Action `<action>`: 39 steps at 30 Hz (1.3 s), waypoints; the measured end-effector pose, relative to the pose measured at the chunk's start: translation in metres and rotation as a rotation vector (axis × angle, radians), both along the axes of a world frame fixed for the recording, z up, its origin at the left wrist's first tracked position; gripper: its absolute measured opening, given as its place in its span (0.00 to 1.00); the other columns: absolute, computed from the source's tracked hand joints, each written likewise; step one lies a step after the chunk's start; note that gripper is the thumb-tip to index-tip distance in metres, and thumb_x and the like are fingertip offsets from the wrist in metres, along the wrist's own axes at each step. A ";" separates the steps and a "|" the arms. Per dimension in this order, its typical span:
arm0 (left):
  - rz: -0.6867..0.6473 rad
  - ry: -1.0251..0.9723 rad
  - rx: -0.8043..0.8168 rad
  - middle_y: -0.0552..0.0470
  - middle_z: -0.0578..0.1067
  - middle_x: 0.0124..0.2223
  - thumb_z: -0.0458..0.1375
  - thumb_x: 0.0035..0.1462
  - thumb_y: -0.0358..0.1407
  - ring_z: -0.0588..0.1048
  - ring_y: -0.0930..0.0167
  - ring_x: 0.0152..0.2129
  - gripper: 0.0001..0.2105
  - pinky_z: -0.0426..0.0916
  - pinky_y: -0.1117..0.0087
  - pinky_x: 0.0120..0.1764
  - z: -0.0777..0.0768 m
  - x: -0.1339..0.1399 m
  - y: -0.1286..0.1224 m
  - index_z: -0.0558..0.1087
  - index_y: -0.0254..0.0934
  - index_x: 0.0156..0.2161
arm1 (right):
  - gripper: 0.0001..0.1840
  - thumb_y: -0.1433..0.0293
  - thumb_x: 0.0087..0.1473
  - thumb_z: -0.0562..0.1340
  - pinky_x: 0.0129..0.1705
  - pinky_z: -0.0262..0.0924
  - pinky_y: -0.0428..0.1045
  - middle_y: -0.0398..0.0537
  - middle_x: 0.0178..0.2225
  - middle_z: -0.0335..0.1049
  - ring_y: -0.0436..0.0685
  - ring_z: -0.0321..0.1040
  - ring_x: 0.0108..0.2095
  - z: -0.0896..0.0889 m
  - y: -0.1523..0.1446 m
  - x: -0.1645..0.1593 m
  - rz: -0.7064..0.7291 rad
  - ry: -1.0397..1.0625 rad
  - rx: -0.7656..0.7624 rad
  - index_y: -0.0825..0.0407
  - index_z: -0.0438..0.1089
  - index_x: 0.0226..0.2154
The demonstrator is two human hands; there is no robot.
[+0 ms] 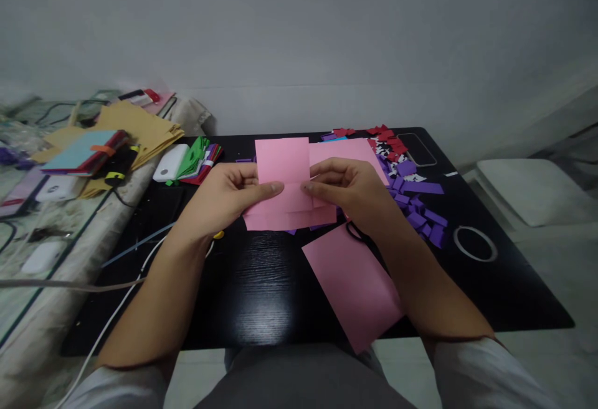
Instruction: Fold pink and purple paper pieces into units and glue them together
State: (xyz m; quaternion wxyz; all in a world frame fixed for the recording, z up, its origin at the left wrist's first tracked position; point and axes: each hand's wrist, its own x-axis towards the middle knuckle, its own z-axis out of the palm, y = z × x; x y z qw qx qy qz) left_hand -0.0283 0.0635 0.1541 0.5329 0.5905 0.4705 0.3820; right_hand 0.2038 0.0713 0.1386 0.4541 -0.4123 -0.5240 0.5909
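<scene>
A creased piece of pink paper point(284, 163) is held up over the black table, with a wider folded strip along its lower edge. My left hand point(233, 194) pinches its left side, thumb on the front and fingers behind. On the right side my right hand point(348, 188) grips it the same way, its thumb near the middle crease. Behind my right hand lies a larger pink sheet point(359, 152). Another pink sheet point(357, 287) lies below my right wrist and overhangs the table's front edge. The fingertips behind the held paper are partly hidden.
Purple paper pieces point(415, 206) and red scraps point(387, 138) are scattered at the right. A tape-like ring point(475, 244) lies farther right. Green folded paper point(194, 157) and a white device point(170, 163) sit at the left. A white cable point(116, 312) runs beneath my left arm.
</scene>
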 end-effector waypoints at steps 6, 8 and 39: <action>-0.028 0.040 0.015 0.53 0.77 0.26 0.71 0.56 0.43 0.70 0.74 0.18 0.11 0.61 0.74 0.21 -0.002 0.006 -0.003 0.83 0.37 0.36 | 0.26 0.60 0.39 0.82 0.45 0.77 0.54 0.48 0.38 0.85 0.59 0.82 0.39 0.001 -0.005 -0.005 0.245 0.095 -0.089 0.51 0.81 0.41; -0.034 0.054 0.030 0.54 0.74 0.24 0.70 0.58 0.44 0.68 0.75 0.18 0.12 0.60 0.74 0.22 -0.001 0.007 -0.004 0.82 0.37 0.33 | 0.28 0.60 0.39 0.82 0.44 0.77 0.53 0.49 0.38 0.85 0.60 0.82 0.40 0.000 -0.005 -0.007 0.265 0.114 -0.110 0.52 0.82 0.42; 0.024 -0.151 0.144 0.53 0.79 0.30 0.71 0.53 0.33 0.72 0.75 0.23 0.11 0.65 0.74 0.27 0.006 0.002 -0.005 0.80 0.37 0.43 | 0.36 0.63 0.36 0.84 0.50 0.79 0.60 0.53 0.47 0.84 0.65 0.82 0.47 -0.003 -0.001 -0.007 0.100 0.180 -0.092 0.51 0.78 0.49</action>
